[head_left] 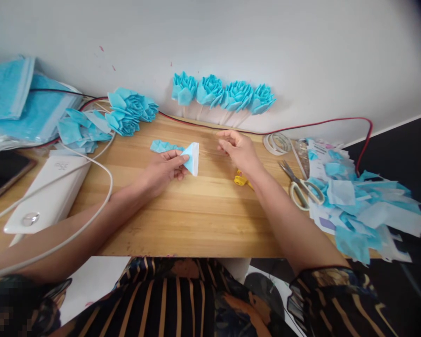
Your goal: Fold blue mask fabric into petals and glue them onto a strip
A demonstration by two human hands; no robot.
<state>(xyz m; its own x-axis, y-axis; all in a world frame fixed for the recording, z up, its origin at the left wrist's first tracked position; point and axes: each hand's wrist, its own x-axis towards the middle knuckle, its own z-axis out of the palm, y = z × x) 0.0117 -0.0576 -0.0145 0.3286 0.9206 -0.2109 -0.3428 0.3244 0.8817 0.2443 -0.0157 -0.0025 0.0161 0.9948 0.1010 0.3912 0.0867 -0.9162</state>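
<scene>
My left hand (pixel 166 168) pinches a folded piece of light blue mask fabric (pixel 188 160) between thumb and fingers; a white band runs along its right edge. Just behind that hand lies a crumpled strip of blue fabric (pixel 161 146) on the wooden table. My right hand (pixel 236 149) hovers to the right, apart from the piece, its fingers curled and thumb near the index finger. Whether anything small is between those fingertips I cannot make out. Under the right wrist a yellow object (pixel 240 179) is partly hidden by the forearm.
Blue fabric flowers on sticks (pixel 210 91) lean against the wall, with more flowers (pixel 129 110) to the left. Scissors (pixel 300 185), a tape roll (pixel 277 143) and fabric scraps (pixel 368 201) lie right. A power bank (pixel 52 192), cable (pixel 108 180), phone (pixel 5 173) and masks (pixel 31 110) occupy the left.
</scene>
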